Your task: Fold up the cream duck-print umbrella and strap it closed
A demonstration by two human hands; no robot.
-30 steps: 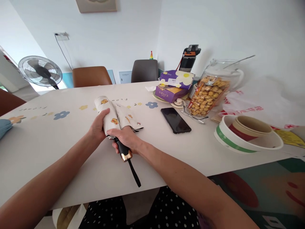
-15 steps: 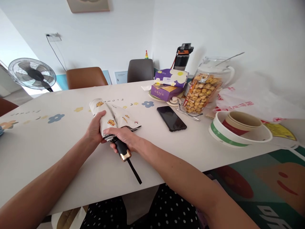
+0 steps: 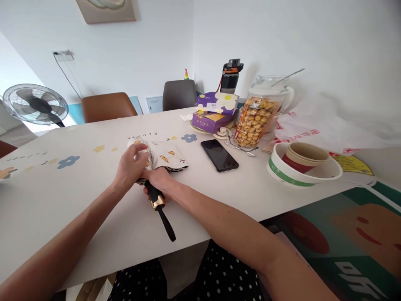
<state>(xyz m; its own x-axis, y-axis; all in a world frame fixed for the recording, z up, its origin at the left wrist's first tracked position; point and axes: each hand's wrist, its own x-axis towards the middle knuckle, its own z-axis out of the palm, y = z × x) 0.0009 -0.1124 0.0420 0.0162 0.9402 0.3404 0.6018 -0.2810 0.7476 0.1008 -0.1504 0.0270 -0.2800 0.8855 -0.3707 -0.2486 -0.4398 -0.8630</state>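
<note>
A folded umbrella (image 3: 171, 156) with a cream canopy and small food prints lies at a slant over the table, its black and gold handle (image 3: 156, 195) toward me. My right hand (image 3: 160, 179) is closed round it where canopy meets handle. My left hand (image 3: 131, 162) curls over the left side of the canopy, fingers bent across the rolled fabric and touching it. One loose flap of the canopy spreads out to the right. A black strap (image 3: 167, 225) hangs from the handle end. Part of the canopy is hidden behind my left hand.
Right of the umbrella lies a phone (image 3: 219, 155), with glasses (image 3: 241, 147) beyond it. Farther right are a snack jar (image 3: 255, 121), a paper bowl (image 3: 291, 177) holding paper cups, and a plastic bag (image 3: 335, 125). Purple boxes (image 3: 209, 121) and a bottle (image 3: 231, 79) stand behind.
My left hand has shifted from the canopy's left side up over its top, covering more of it. My right hand keeps its hold. The strap swung slightly, and the view moved a little.
</note>
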